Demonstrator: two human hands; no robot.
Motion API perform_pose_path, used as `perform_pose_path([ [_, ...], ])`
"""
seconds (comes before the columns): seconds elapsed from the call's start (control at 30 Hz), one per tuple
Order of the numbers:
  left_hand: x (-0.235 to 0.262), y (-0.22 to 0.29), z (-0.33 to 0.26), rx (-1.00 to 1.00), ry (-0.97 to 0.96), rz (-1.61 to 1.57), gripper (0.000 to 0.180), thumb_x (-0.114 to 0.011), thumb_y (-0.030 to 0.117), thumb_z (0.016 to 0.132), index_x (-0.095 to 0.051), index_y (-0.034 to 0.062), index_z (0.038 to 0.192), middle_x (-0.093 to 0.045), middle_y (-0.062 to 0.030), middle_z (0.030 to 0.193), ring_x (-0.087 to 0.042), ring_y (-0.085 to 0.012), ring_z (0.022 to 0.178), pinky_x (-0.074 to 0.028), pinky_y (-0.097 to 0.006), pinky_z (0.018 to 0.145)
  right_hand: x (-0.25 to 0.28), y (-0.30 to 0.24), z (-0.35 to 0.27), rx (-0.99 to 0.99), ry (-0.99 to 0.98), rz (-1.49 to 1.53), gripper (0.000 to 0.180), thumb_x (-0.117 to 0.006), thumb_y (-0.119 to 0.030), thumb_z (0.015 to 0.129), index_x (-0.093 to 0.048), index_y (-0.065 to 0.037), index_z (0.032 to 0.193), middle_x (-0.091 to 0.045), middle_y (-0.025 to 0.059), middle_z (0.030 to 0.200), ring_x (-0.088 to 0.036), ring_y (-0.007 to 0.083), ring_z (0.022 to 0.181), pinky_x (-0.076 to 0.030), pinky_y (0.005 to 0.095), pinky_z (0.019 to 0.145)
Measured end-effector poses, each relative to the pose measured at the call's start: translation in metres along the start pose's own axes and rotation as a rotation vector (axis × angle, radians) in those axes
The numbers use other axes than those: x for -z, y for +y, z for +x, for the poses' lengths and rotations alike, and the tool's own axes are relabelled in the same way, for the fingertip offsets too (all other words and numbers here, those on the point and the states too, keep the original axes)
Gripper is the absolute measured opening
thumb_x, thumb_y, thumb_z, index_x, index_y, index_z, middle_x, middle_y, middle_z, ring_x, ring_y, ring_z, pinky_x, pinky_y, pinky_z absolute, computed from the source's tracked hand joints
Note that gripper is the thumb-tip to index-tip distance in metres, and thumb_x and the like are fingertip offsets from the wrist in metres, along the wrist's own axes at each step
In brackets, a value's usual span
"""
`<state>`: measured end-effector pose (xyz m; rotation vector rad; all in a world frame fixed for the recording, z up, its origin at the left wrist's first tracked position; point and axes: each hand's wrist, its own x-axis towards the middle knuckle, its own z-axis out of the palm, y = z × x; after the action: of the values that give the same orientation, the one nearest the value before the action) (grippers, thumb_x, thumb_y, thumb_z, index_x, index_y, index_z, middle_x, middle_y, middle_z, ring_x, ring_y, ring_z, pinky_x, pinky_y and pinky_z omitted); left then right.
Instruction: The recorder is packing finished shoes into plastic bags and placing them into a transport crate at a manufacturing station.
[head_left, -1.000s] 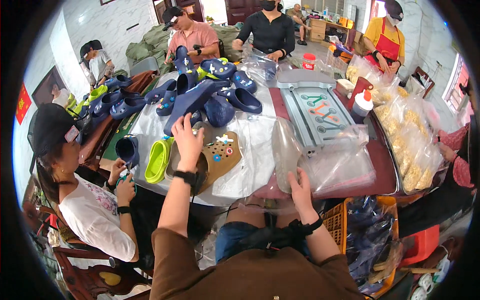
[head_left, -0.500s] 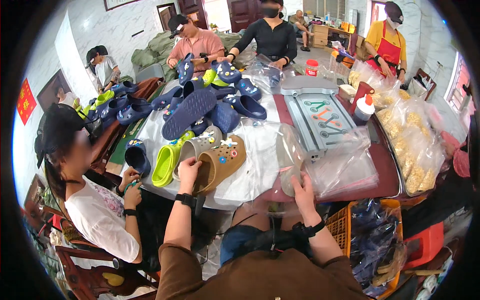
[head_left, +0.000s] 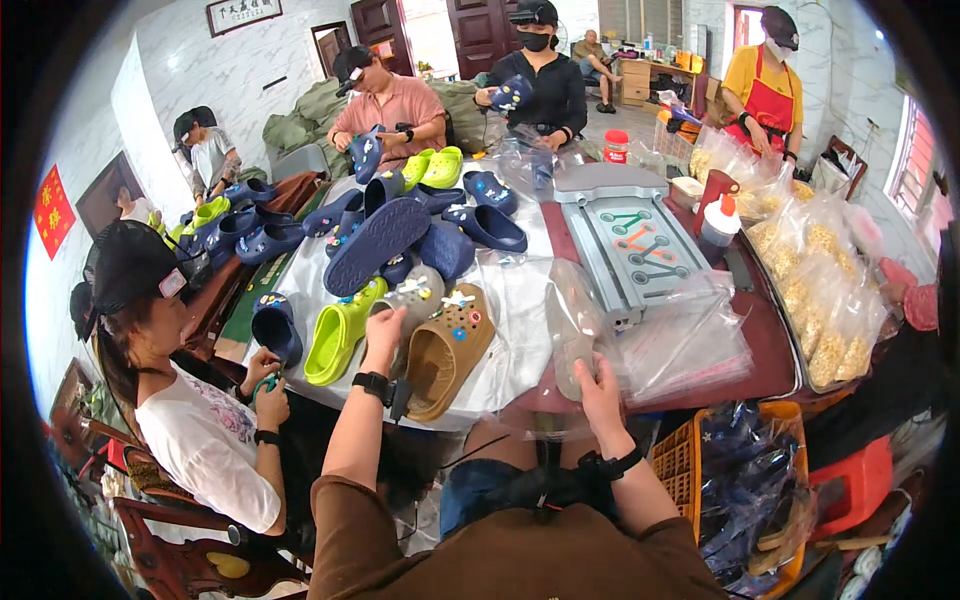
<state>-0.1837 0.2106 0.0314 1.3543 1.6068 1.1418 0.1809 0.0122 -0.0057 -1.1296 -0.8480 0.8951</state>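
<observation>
The left hand is being rested on a tan clog lying on the bench, the fingers curled over the clog's upper edge beside a grey clog, while the right hand is being closed around the lower end of a clear plastic bag held upright just to the right of it. The tan clog is being kept with its long axis running from the near bench edge up and to the right, its toe pointing away from the person, so that it is lying between the two hands, touched by the left and only near the right; the bag's mouth cannot be made out. One tan clog, one grey clog and one lime-green clog are being seen close to the hands, with a heap of navy clogs piled further back, too many overlapping to be counted surely. A second heap of clear bags is lying to the right, in front of a grey tray. Four other people are being seen working around the bench, one at the near left holding a navy clog
</observation>
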Motion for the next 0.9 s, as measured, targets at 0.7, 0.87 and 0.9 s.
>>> perform_pose_path([
  [0.7, -0.028, 0.034, -0.236, 0.318, -0.258, -0.746, 0.032, -0.056, 0.023, 0.104, -0.061, -0.0018, 0.124, -0.069, -0.0075, 0.114, -0.065, -0.0162, 0.101, -0.05, -0.031, 0.091, 0.009, -0.001, -0.001, -0.041, -0.046, 0.026, 0.049, -0.064, -0.027, 0.1, -0.048, 0.002, 0.137, -0.061, 0.0106, 0.124, -0.058, 0.0165, 0.111, -0.046, 0.0303, 0.095],
  [0.87, -0.041, 0.036, -0.174, 0.185, -0.138, -0.746, 0.033, -0.054, 0.024, 0.105, -0.06, -0.0017, 0.125, -0.068, -0.0097, 0.118, -0.064, -0.0182, 0.105, -0.051, -0.034, 0.092, 0.004, 0.006, -0.002, 0.007, 0.029, 0.02, 0.037, -0.065, -0.021, 0.099, -0.054, 0.0, 0.127, -0.063, 0.008, 0.115, -0.059, 0.0142, 0.103, -0.047, 0.029, 0.09],
  [0.9, -0.043, 0.039, -0.162, 0.129, -0.11, -0.756, 0.033, -0.055, 0.024, 0.104, -0.06, -0.002, 0.124, -0.068, -0.0099, 0.118, -0.064, -0.0182, 0.105, -0.05, -0.033, 0.092, 0.001, -0.001, -0.004, 0.009, 0.028, 0.019, 0.037, -0.065, -0.021, 0.099, -0.054, 0.0, 0.127, -0.063, 0.008, 0.115, -0.059, 0.0142, 0.103, -0.047, 0.029, 0.09],
])
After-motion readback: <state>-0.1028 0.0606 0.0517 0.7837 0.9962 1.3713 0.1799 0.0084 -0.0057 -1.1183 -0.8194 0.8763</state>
